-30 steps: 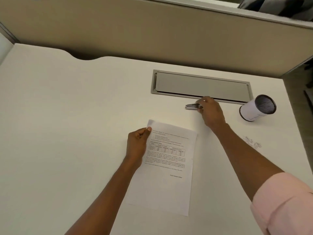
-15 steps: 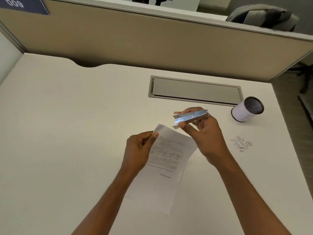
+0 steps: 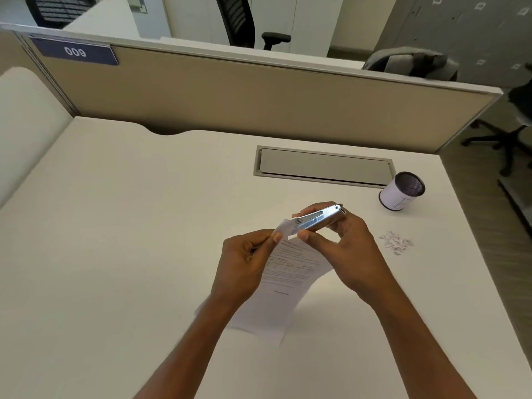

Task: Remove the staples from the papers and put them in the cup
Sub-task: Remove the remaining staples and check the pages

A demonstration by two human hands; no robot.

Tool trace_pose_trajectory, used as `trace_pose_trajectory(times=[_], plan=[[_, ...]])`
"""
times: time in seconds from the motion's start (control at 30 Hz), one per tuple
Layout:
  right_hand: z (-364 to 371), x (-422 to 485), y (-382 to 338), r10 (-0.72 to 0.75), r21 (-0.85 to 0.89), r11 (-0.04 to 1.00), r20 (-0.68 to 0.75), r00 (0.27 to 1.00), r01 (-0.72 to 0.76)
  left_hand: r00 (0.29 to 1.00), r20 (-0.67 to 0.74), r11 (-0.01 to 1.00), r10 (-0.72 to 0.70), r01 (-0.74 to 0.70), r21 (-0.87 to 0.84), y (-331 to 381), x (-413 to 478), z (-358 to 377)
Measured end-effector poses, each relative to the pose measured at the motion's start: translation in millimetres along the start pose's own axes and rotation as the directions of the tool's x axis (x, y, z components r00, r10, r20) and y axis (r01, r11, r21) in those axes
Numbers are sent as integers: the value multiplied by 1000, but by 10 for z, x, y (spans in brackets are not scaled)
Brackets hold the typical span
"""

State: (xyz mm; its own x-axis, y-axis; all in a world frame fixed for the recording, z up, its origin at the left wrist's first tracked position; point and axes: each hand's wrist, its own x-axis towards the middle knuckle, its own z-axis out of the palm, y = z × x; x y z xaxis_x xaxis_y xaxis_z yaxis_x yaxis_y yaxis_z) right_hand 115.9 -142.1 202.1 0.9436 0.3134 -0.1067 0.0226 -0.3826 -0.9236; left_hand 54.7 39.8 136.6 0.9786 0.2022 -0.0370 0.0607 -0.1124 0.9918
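My left hand [image 3: 244,266] pinches the top left corner of the printed papers [image 3: 288,280] and lifts that corner off the desk. My right hand [image 3: 342,246] grips a silver metal staple remover [image 3: 319,218], whose tip sits at the raised paper corner. The staple itself is too small to make out. A white cup [image 3: 398,195] with a dark mesh inside stands at the right, beyond my right hand. A small pile of loose staples [image 3: 395,243] lies on the desk in front of the cup.
The white desk [image 3: 129,226] has a grey cable hatch [image 3: 322,165] behind my hands. A beige partition [image 3: 259,99] runs along the far edge. Office chairs stand beyond it and at the right.
My right hand picked the staple remover up from beside the hatch and brought it to the paper corner. My left hand raised that corner. My view tilted upward.
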Motion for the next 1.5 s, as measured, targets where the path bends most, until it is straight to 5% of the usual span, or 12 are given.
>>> trace_pose_trajectory(times=[0.87, 1.2, 1.5], plan=[[22, -259, -26, 78, 74, 994, 42, 996, -81, 989, 102, 978, 109, -125, 166, 58, -146, -3], [149, -253, 16, 137, 113, 985, -53, 989, -131, 982, 161, 973, 96, -126, 191, -30, -91, -18], [-10, 157, 305, 241, 307, 921, 32, 970, -239, 995, 76, 990, -58, 48, 130, -210, 119, -15]])
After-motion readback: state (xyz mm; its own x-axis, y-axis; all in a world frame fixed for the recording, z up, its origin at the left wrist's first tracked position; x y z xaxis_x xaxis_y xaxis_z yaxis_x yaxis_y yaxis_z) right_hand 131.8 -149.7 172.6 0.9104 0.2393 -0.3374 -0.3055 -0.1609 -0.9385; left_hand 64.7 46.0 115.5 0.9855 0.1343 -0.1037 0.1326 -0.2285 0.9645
